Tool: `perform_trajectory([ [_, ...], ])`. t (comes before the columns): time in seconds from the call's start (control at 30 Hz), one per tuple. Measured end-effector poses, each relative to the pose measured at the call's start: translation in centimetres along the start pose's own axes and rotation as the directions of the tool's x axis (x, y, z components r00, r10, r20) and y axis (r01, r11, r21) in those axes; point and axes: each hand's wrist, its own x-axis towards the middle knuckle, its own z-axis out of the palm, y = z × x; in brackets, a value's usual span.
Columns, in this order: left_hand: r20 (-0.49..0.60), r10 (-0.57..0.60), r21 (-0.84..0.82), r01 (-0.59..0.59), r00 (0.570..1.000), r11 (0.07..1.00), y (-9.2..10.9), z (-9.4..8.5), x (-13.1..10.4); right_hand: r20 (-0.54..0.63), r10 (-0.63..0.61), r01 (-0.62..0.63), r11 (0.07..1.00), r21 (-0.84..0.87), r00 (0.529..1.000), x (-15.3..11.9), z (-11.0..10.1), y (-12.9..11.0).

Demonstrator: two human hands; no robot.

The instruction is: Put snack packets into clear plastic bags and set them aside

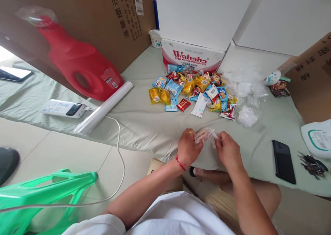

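Near the front edge of the cloth-covered table, my left hand [190, 147] is closed around a clear plastic bag [203, 135] with pinkish-brown pieces inside. My right hand [229, 150] pinches the other end of the same bag, whose clear film stretches between the two hands. What the pieces are, I cannot make out. Beyond my hands lies a loose pile of wrapped snacks [190, 87] in yellow, blue, red and white packets. Right of the pile sits a heap of crumpled clear plastic bags [247, 90], with one balled-up bag [247, 116] closer to me.
A Wahaba-style red-and-white carton [191, 57] stands behind the snacks. To the left are a red jug [85, 66], a plastic film roll [106, 107] and a white power bank [63, 108] with a cable. A black phone [283, 162] and keys [313, 166] lie right; a green stool [46, 193] stands below.
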Motion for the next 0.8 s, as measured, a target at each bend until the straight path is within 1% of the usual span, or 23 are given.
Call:
perform_trajectory([
  [0.03,-0.051,0.081,0.038,-0.079,0.995,0.996,0.0,0.2,-0.4,0.009,-0.013,0.012,0.994,0.108,1.000,-0.4,0.2,-0.6],
  [0.07,-0.090,0.186,0.094,-0.178,0.978,0.980,-0.1,0.4,-0.8,0.029,-0.021,0.013,0.971,0.238,0.999,-0.9,0.6,-1.2],
  [0.1,-0.107,0.296,0.157,-0.278,0.949,0.948,-0.2,0.7,-1.0,0.061,-0.019,-0.006,0.925,0.380,0.998,-1.3,1.0,-1.8],
  [0.13,-0.103,0.393,0.215,-0.365,0.914,0.906,-0.5,1.0,-1.2,0.105,-0.008,-0.048,0.851,0.522,0.994,-1.6,1.5,-2.4],
  [0.17,-0.092,0.467,0.263,-0.431,0.880,0.863,-0.8,1.3,-1.4,0.154,0.010,-0.109,0.748,0.654,0.988,-2.0,1.9,-2.8],
  [0.2,-0.079,0.515,0.298,-0.472,0.854,0.829,-1.1,1.5,-1.4,0.204,0.028,-0.177,0.619,0.765,0.979,-2.3,2.3,-3.2],
  [0.23,-0.068,0.542,0.320,-0.497,0.838,0.807,-1.4,1.8,-1.3,0.252,0.042,-0.241,0.477,0.845,0.967,-2.5,2.7,-3.6],
  [0.27,-0.051,0.559,0.323,-0.516,0.827,0.793,-1.7,1.9,-1.1,0.300,0.048,-0.298,0.340,0.892,0.953,-2.7,3.0,-3.9],
  [0.3,-0.026,0.572,0.306,-0.538,0.820,0.786,-2.0,2.0,-1.0,0.346,0.048,-0.347,0.225,0.910,0.937,-2.9,3.2,-4.1],
  [0.33,0.002,0.585,0.264,-0.564,0.811,0.782,-2.2,2.0,-0.9,0.382,0.055,-0.386,0.141,0.912,0.922,-2.9,3.3,-4.4],
  [0.37,0.033,0.602,0.193,-0.596,0.798,0.779,-2.3,1.9,-0.8,0.409,0.071,-0.414,0.087,0.906,0.910,-2.9,3.4,-4.7],
  [0.43,0.080,0.628,-0.019,-0.629,0.774,0.777,-2.4,1.5,-1.0,0.425,0.127,-0.432,0.028,0.901,0.896,-2.6,3.5,-5.2],
  [0.47,0.094,0.620,-0.141,-0.606,0.779,0.783,-2.5,1.3,-1.2,0.418,0.154,-0.426,0.016,0.905,0.895,-2.3,3.4,-5.4],
  [0.5,0.108,0.594,-0.259,-0.554,0.797,0.791,-2.5,0.9,-1.5,0.408,0.167,-0.417,0.018,0.909,0.898,-2.1,3.4,-5.6],
  [0.53,0.114,0.548,-0.366,-0.478,0.829,0.799,-2.6,0.6,-1.9,0.400,0.166,-0.410,0.031,0.912,0.901,-1.8,3.4,-5.7],
  [0.57,0.107,0.481,-0.456,-0.387,0.870,0.801,-2.7,0.3,-2.3,0.395,0.158,-0.407,0.052,0.912,0.905,-1.5,3.3,-5.7],
  [0.6,0.074,0.396,-0.532,-0.300,0.915,0.792,-2.9,0.0,-2.7,0.393,0.150,-0.407,0.074,0.911,0.907,-1.3,3.3,-5.7],
  [0.63,0.021,0.294,-0.593,-0.224,0.956,0.773,-3.2,-0.3,-3.0,0.393,0.152,-0.409,0.087,0.908,0.907,-1.1,3.3,-5.6],
  [0.67,-0.036,0.175,-0.637,-0.157,0.984,0.754,-3.4,-0.5,-3.2,0.392,0.168,-0.410,0.086,0.908,0.904,-1.0,3.4,-5.5],
  [0.7,-0.081,0.049,-0.660,-0.090,0.996,0.746,-3.6,-0.8,-3.3,0.387,0.196,-0.407,0.073,0.911,0.901,-1.0,3.5,-5.3],
  [0.73,-0.102,-0.064,-0.664,-0.020,0.993,0.747,-3.7,-1.0,-3.2,0.377,0.230,-0.398,0.053,0.916,0.897,-1.0,3.6,-5.1],
  [0.77,-0.092,-0.146,-0.658,0.050,0.985,0.751,-3.7,-1.2,-3.0,0.365,0.262,-0.386,0.030,0.922,0.893,-1.1,3.7,-5.0],
  [0.8,-0.053,-0.187,-0.654,0.108,0.981,0.749,-3.6,-1.4,-2.7,0.354,0.286,-0.372,0.010,0.928,0.890,-1.2,3.9,-4.9],
])
